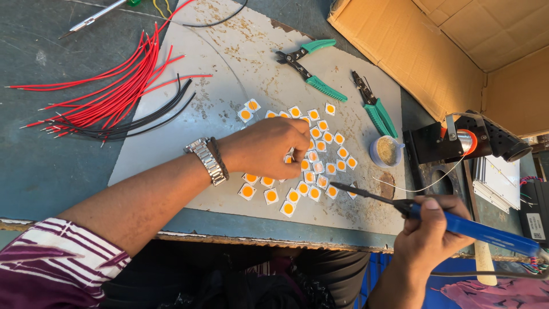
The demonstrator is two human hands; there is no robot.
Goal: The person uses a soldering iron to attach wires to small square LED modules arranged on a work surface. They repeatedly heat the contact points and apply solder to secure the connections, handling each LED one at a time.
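One small square LED chip (289, 158) sits pinched in my left hand (269, 147) above the scattered LED chips (320, 154) on the white board (171, 137). My right hand (426, 229) grips the blue soldering iron (457, 226), its tip low beside the pile; holding the chip steady should keep the joint clean.

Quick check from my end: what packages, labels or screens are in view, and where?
Cardboard box: top right on the bench, open, plain brown flaps.
Label: far right edge, small white rectangle with dark print on a black device.
Small tub: right of the square chips, round, pale, open.
No screens in view.
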